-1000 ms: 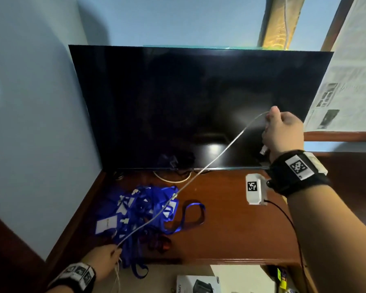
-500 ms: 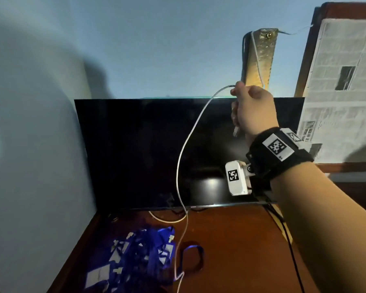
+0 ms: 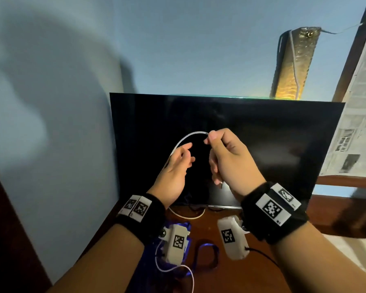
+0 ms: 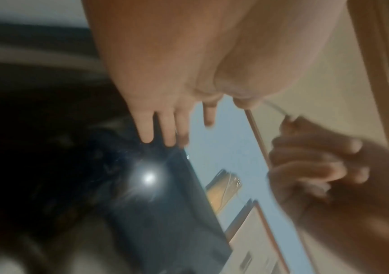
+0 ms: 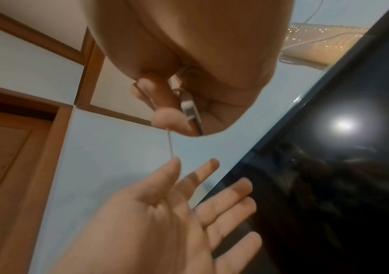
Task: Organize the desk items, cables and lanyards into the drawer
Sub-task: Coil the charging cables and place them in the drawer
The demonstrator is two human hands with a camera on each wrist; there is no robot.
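Observation:
A thin white cable arcs between my two hands, held up in front of the dark monitor. My right hand pinches the cable between thumb and forefinger, and the plug sticks out under its curled fingers. My left hand is open with the fingers spread, and the cable runs against its thumb side. The slack hangs down to the desk past my left wrist. Blue lanyards lie in a pile on the desk below my left arm, partly hidden by it.
The brown wooden desk sits in a corner, a blue wall at the left. Another white cable loops at the monitor's foot. A golden object hangs on the wall, and a newspaper-covered panel stands at the right.
My right hand has come down from above the monitor to in front of the screen, still pinching the cable. My left hand has risen from the desk's front edge to meet it.

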